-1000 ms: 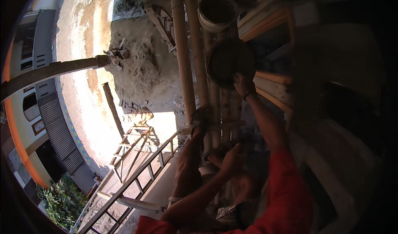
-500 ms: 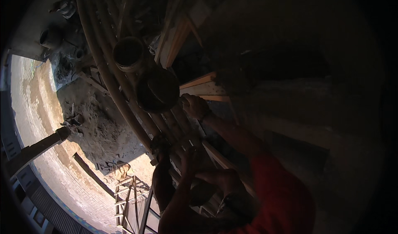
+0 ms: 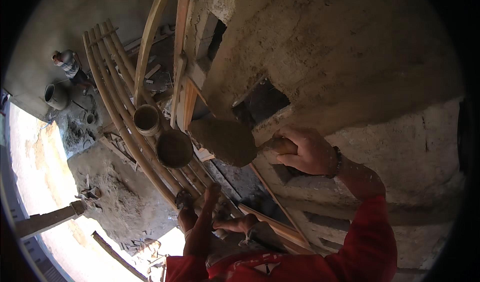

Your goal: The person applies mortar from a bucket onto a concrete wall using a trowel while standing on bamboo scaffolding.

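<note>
My right hand (image 3: 311, 149) is wrapped around the handle of a trowel (image 3: 282, 145). Its broad blade carries a spread of grey-brown mortar (image 3: 225, 141) and is held in front of the wall. My left hand (image 3: 213, 192) hangs low above the scaffold poles, near my legs; its fingers are too dark and small to make out. Left of the trowel, a round mortar pan (image 3: 174, 152) rests on the poles, and just beyond it stands a bucket (image 3: 146, 118).
I am on a scaffold of long wooden poles (image 3: 117, 107) running along a rough plastered wall (image 3: 340, 47) with square openings. A wooden frame lines the wall's foot. Far below left are a sand heap (image 3: 112, 197), a barrel (image 3: 56, 97) and another person (image 3: 70, 64).
My right hand has lifted from beside the pan and moved right towards the wall, with the trowel in it. My left hand has shifted slightly left. The picture is brighter.
</note>
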A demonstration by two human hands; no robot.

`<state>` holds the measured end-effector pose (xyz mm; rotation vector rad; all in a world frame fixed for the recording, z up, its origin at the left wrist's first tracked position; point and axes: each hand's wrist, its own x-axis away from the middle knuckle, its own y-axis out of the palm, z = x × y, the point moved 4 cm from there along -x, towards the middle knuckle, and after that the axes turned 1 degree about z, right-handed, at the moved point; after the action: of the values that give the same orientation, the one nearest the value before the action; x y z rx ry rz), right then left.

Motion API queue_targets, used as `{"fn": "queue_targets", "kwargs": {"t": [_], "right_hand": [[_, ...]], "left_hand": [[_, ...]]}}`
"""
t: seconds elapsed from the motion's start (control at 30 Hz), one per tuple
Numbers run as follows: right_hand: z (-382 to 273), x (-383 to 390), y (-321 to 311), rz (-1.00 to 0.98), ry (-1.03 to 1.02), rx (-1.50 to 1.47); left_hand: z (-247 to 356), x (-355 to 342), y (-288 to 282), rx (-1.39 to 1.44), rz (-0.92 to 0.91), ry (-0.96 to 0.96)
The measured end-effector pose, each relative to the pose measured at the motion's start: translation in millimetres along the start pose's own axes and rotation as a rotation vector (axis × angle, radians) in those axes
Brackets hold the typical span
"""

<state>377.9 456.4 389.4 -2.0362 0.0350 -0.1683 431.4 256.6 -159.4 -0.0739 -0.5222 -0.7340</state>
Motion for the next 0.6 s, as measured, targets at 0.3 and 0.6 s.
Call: {"fn": "queue_targets", "kwargs": {"t": [0.3,0.6], "right_hand": [[45.5,21.8,-117.6,0.089,0.378,-0.458],[-5.0,32.6,-167.5,0.517,0.357,0.019]], "left_hand": [[64.9,48.4,20.6,-0.241,0.018,-0.390],[17.0,49.1,-8.3,-0.249,0.155,-0.302]]}}
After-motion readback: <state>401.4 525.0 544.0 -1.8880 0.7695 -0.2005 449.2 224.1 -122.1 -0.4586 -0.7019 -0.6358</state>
